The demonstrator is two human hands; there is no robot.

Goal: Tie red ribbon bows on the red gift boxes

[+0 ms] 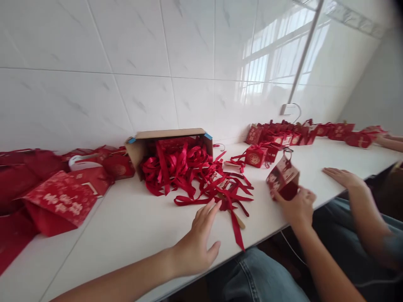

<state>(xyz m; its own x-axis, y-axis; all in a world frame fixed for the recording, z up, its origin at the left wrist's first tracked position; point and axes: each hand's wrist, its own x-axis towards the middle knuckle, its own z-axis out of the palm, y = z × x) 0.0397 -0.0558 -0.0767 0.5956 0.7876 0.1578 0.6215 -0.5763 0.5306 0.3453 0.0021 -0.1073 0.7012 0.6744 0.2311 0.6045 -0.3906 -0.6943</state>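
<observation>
My left hand [200,241] hovers over the white tabletop with its fingers spread and nothing in it. Just beyond its fingertips lies a loose heap of red ribbons [189,184], spilling out of a cardboard box [135,157] tipped on its side. My right hand [297,206] grips a small red paper gift box [283,176] by its lower edge, near the table's front edge. That box is tilted, its dark hollow inside faces me, and a cord loop sticks up at its top. A tan stick-like piece [241,222] shows partly under the ribbons.
Larger red gift bags [63,199] stand at the left along the wall. Behind my right hand are small red boxes [255,156], with rows of more [283,136] farther back. A co-worker's hand [343,178] rests on the table [126,235] at the right; another person's arm [392,141] reaches in beyond.
</observation>
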